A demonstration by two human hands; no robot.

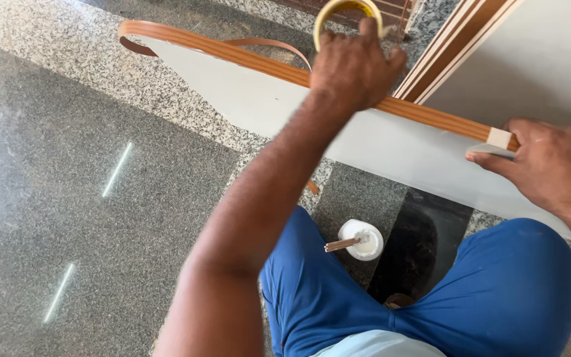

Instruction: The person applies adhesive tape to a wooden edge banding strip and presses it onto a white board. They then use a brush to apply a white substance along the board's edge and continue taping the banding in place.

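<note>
As left hand (355, 69) grips round tape roll (346, 13), smooth white board (391, 149)

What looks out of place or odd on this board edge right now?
The wood-coloured edge strip lies flat along the white board near the right hand, but at the far end it runs past the board's corner and curls back loose. The left hand holds a tape roll.

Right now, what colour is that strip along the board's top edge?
Wood-grain orange-brown edge strip on the white board, clearest in the head view.
</note>
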